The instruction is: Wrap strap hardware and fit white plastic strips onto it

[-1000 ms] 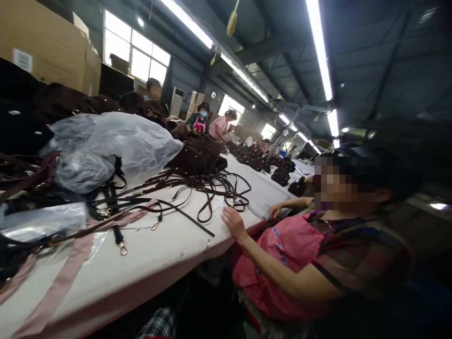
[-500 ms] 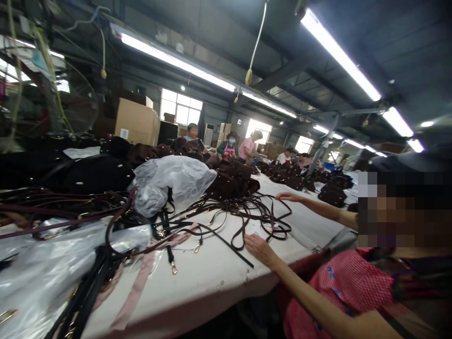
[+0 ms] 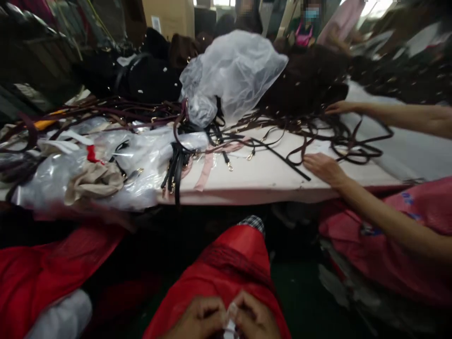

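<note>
Low in the picture my left hand (image 3: 197, 320) and my right hand (image 3: 256, 319) meet over my lap, above a red apron (image 3: 226, 268). Both have the fingers curled and pinch a small pale, clear thing (image 3: 230, 316) between them; I cannot make out what it is. The white table (image 3: 268, 181) stands in front of my knees. A tangle of dark straps (image 3: 197, 155) with gold clasps and a pink strap (image 3: 207, 167) hang over its near edge.
A co-worker in a pink apron (image 3: 399, 235) sits at my right, one hand (image 3: 323, 167) flat on the table, the other (image 3: 339, 108) reaching among straps. Clear plastic bags (image 3: 236, 70) and dark bags (image 3: 148, 75) cover the table. More red cloth (image 3: 42, 278) lies at lower left.
The view has swung down from the hall and ceiling to the table edge and my lap, so my two hands have come into sight. The co-worker's hands stay among the straps.
</note>
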A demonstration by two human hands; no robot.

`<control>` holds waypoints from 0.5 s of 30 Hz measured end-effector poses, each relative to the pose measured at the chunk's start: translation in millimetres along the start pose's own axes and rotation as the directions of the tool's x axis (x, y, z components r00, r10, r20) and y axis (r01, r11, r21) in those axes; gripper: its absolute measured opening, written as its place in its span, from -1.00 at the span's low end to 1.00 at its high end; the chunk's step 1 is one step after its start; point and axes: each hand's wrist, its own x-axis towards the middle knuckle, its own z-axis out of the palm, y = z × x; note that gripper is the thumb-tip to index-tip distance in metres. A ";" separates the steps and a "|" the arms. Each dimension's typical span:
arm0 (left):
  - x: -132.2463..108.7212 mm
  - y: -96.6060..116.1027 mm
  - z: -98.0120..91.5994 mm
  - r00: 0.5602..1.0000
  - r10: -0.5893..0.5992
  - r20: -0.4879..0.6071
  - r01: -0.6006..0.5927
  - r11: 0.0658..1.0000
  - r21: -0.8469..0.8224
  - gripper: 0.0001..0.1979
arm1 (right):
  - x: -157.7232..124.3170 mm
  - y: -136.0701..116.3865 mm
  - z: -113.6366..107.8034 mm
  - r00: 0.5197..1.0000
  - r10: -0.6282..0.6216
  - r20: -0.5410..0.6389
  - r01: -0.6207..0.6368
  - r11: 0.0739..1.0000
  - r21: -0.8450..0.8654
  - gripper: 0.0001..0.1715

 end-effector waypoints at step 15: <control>22.2 1.9 1.7 0.993 0.012 0.117 0.009 0.984 -0.180 -0.75 | -22.5 21.9 32.9 0.998 0.011 0.068 -0.004 0.995 -0.104 -0.67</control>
